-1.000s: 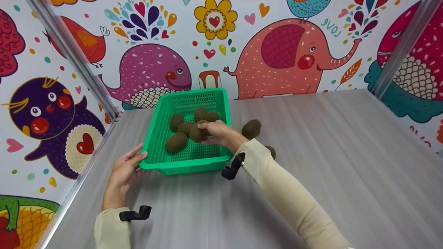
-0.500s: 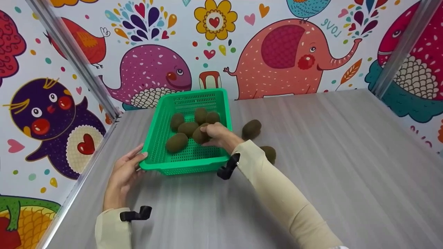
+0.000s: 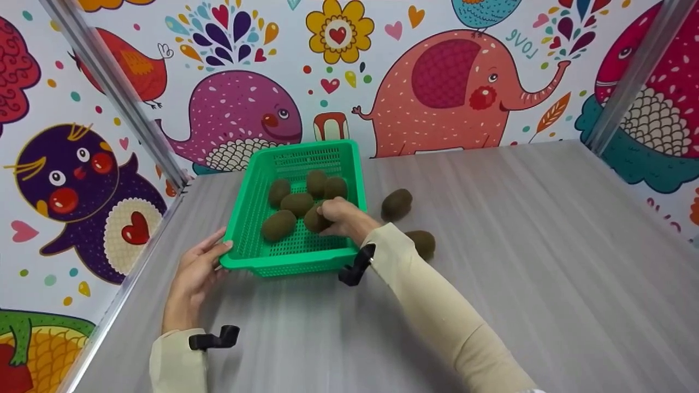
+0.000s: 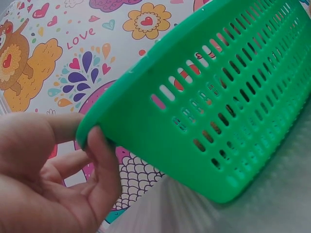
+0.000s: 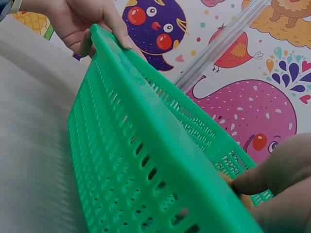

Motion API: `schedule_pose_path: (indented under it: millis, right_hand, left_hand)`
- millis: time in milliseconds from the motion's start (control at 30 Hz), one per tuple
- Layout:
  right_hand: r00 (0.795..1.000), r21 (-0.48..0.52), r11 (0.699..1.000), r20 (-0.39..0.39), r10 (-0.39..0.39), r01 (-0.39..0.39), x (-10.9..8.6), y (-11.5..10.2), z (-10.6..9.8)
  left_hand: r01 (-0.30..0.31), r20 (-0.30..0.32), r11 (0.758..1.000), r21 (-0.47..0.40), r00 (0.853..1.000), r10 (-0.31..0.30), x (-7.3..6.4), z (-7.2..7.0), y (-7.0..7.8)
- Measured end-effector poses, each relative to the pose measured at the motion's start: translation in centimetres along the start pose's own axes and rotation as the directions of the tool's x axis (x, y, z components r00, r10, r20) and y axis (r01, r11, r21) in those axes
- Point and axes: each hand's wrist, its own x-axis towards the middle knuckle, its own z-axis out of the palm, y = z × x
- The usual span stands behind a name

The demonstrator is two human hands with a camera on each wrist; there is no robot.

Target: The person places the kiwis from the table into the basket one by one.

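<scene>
A green perforated basket (image 3: 295,262) stands on the table with several brown kiwis (image 3: 279,225) on its floor. My left hand (image 3: 197,270) pinches the rim at the basket's near left corner; in the left wrist view the thumb and a finger (image 4: 103,160) sit on either side of that rim. Inside the basket, toward its right wall, my right hand (image 3: 345,215) grips one kiwi (image 3: 315,219), partly covered by the fingers. In the right wrist view the basket wall hides most of this kiwi.
Outside the basket, to its right, two more kiwis lie on the grey table: one farther back (image 3: 397,204) and one nearer (image 3: 422,244), partly behind the right sleeve. A wall with cartoon animals (image 3: 437,98) stands behind. A metal post (image 3: 125,98) rises at the left.
My right hand has moved slightly toward me with the gripped kiwi, lower in the basket. The nearer kiwi on the table shows more from behind the sleeve. My left hand stays put.
</scene>
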Motion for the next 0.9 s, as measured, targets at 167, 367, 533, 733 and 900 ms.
schedule_pose_path:
  millis: [167,367,533,733,900]
  right_hand:
    - [0.999,0.024,1.0,0.052,0.003,-0.004,-0.8,-0.5,-0.2]
    - [0.987,0.069,0.997,0.158,-0.038,0.027,-3.8,-2.0,-1.2]
    - [0.971,-0.023,0.99,0.199,-0.134,0.141,-6.8,-2.8,-2.5]
    - [0.937,-0.202,0.917,0.136,-0.321,0.344,-9.3,-2.4,-4.8]
    - [0.904,-0.277,0.861,0.094,-0.417,0.426,-10.4,-1.7,-7.5]
  left_hand:
    - [0.0,-0.005,1.0,0.01,1.0,0.0,-0.1,-0.1,-0.3]
    - [0.004,0.007,1.0,-0.008,1.0,-0.004,0.0,0.0,-0.1]
    - [0.001,0.011,1.0,-0.003,1.0,-0.001,0.0,0.1,0.2]
    - [0.007,0.008,1.0,-0.008,1.0,-0.007,0.1,0.1,0.1]
    - [0.004,0.005,1.0,-0.018,1.0,-0.003,0.1,0.0,0.0]
